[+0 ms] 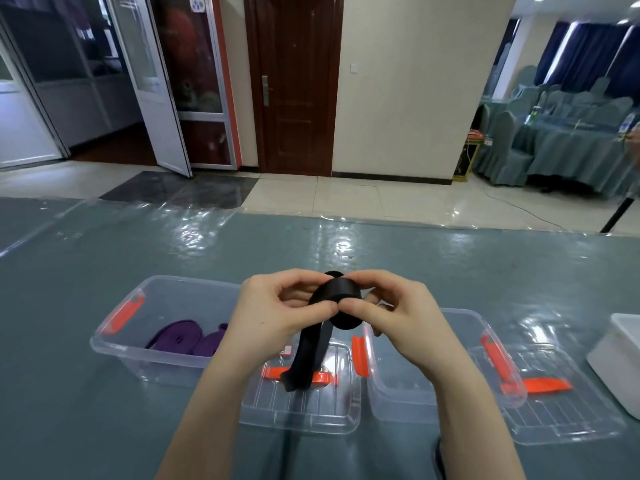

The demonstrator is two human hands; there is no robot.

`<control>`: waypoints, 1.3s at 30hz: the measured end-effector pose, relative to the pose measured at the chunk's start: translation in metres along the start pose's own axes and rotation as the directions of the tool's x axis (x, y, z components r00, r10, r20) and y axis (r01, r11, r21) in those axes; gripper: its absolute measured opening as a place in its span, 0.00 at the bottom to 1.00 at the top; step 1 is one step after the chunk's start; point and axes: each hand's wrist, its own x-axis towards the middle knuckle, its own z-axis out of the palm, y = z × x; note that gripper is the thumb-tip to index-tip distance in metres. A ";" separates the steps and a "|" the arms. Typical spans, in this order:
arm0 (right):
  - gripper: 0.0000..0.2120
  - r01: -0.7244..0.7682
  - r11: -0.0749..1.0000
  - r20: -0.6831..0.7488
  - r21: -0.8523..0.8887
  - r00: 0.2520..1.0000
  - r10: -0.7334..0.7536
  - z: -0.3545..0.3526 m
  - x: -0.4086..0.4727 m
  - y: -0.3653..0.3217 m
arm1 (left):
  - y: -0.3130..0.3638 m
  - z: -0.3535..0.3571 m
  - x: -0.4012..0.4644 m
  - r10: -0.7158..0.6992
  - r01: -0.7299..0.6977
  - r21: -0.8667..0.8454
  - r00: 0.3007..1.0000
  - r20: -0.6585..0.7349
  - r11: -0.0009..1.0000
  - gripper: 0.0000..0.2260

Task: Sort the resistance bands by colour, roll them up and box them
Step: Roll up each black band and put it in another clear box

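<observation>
A black resistance band point(337, 295) is partly rolled into a coil in mid-air above the boxes. My left hand point(277, 310) pinches the coil from the left and my right hand point(391, 313) pinches it from the right, thumbs meeting at the front. The band's loose tail point(308, 358) hangs down to a lid. Rolled purple bands point(180, 337) lie in the clear left box point(117, 344). The clear right box point(388, 393) sits under my right wrist, and its inside is mostly hidden.
Two clear lids with orange clips lie flat: one point(311, 407) between the boxes, another point(568, 410) at the right. A white container point(620, 358) stands at the right edge. The table point(104, 427) has a teal cloth under glossy plastic.
</observation>
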 end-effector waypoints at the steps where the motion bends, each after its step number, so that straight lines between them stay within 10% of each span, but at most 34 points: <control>1: 0.09 -0.004 0.999 -0.009 0.040 1.000 0.004 0.001 0.001 0.000 | -0.002 0.000 0.001 -0.018 0.018 -0.020 1.000 0.012 1.000 0.13; 19: 0.07 -0.029 0.925 -0.119 0.378 0.990 0.080 0.017 0.007 0.021 | -0.015 0.012 0.010 -0.067 0.064 -0.073 0.997 -0.035 0.995 0.12; 29: 0.09 -0.044 0.993 0.020 0.107 0.999 0.042 0.007 0.007 0.018 | -0.017 0.003 0.008 0.007 -0.008 0.055 1.000 0.012 0.998 0.11; 39: 0.14 -0.112 0.846 -0.006 0.521 0.991 0.134 0.017 0.004 0.029 | -0.034 0.011 0.006 -0.123 0.108 -0.172 0.990 -0.074 0.979 0.11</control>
